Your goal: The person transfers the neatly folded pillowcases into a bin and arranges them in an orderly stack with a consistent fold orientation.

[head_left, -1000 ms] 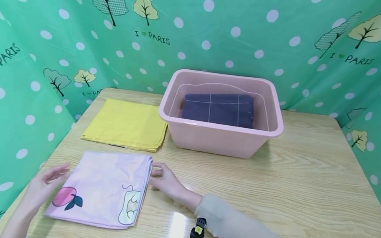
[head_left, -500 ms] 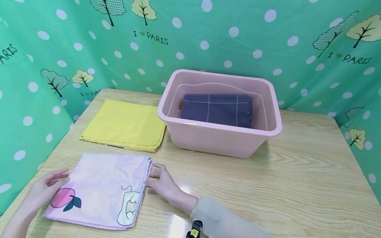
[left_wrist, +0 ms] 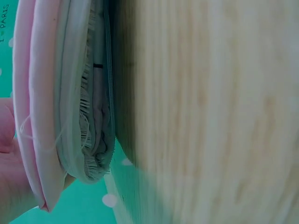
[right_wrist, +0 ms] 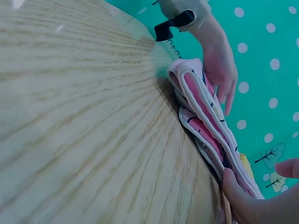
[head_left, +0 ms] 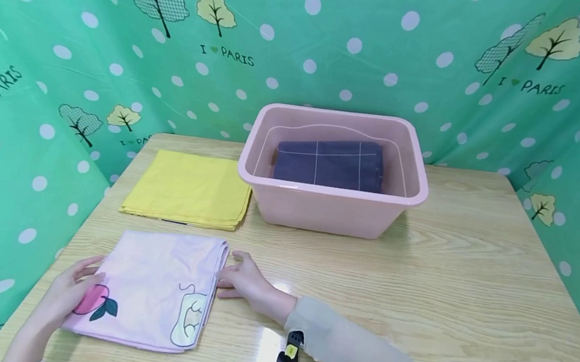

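A folded pale pink cloth (head_left: 157, 291) lies on the near left of the table, printed with a pink fruit and a cartoon figure. At its left edge is my left hand (head_left: 67, 292), with the thumb over the cloth and the fingers along the side. My right hand (head_left: 250, 282) touches the opposite edge with its fingers extended. In the right wrist view, a digit of the right hand (right_wrist: 245, 200) meets the stacked layers (right_wrist: 201, 112), and the left hand (right_wrist: 219, 65) reaches over their far end. Frayed inner layers (left_wrist: 86, 116) show in the left wrist view.
Behind the pink cloth lies a folded yellow cloth (head_left: 188, 189). A pink plastic bin (head_left: 319, 209) stands at the back centre, holding a folded dark blue cloth (head_left: 330, 165) with white lines. A green dotted curtain (head_left: 307, 38) surrounds the wooden table (head_left: 445, 284).
My left hand has come in against the pink cloth's left edge. The right fingers have shifted nearer and now touch the right edge. The view has drifted slightly.
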A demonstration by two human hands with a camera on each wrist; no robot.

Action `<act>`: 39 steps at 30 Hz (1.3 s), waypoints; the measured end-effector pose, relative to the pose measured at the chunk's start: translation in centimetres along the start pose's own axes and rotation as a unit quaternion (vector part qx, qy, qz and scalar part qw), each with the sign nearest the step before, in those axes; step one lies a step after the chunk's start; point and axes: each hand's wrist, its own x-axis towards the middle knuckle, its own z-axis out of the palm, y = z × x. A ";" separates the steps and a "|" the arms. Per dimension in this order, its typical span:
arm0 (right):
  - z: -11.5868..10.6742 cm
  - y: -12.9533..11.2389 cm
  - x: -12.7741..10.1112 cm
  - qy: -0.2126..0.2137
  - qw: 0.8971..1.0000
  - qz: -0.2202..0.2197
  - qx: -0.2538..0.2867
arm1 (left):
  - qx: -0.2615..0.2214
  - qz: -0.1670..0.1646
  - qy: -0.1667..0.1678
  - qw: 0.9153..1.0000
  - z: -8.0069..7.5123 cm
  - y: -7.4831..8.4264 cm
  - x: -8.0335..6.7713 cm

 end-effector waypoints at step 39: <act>2.1 0.1 0.6 -0.040 0.996 0.004 -0.079 | 0.017 0.011 0.007 1.000 -0.2 0.5 0.0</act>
